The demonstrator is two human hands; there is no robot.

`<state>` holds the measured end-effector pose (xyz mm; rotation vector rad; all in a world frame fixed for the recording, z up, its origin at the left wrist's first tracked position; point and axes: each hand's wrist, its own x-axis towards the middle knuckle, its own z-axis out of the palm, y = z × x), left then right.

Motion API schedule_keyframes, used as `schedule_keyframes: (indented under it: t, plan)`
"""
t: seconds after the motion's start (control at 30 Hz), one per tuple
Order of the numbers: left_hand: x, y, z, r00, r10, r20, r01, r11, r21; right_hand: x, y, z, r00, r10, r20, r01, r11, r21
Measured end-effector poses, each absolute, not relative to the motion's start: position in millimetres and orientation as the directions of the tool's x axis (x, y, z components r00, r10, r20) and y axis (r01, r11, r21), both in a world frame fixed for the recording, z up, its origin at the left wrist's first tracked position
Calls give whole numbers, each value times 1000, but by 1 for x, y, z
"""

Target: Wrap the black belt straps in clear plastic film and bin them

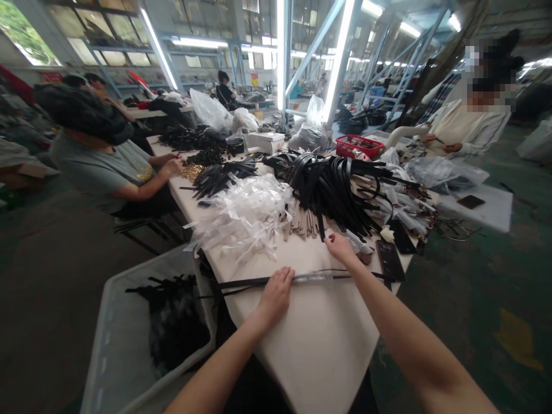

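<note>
My left hand (278, 292) rests on the light table with its fingers closed over a long black strap (244, 283) lying crosswise. To the right of that hand, clear plastic film (314, 277) covers part of the strap. My right hand (340, 248) pinches the end of another black strap (321, 227), which hangs from a large heap of black straps (328, 187). Just left of this heap lies a pile of white translucent strips (250, 210). Beige strips (304, 221) stick out between the two piles.
A white bin (97, 339) holding black straps stands below the table's left edge. A phone (390, 260) lies near the right edge. A red basket (360, 146) sits farther back. One person (125, 167) works at the left, another (466, 126) at the far right.
</note>
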<state>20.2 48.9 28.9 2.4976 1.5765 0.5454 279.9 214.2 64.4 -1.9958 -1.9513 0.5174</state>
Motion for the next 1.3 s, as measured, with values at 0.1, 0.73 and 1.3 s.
schedule_keyframes:
  t: [0.1,0.73,1.3]
  plan:
    - [15,27,25,453,874,175,807,-486,336,258,244,65,107,993,-50,858,-118,-500]
    - [4,95,57,357,896,262,731,-443,518,313,59,173,-94,992,80,370,109,-923]
    - [58,219,101,-145,983,110,344,-54,937,268,6,153,181,979,-95,295,-146,-944]
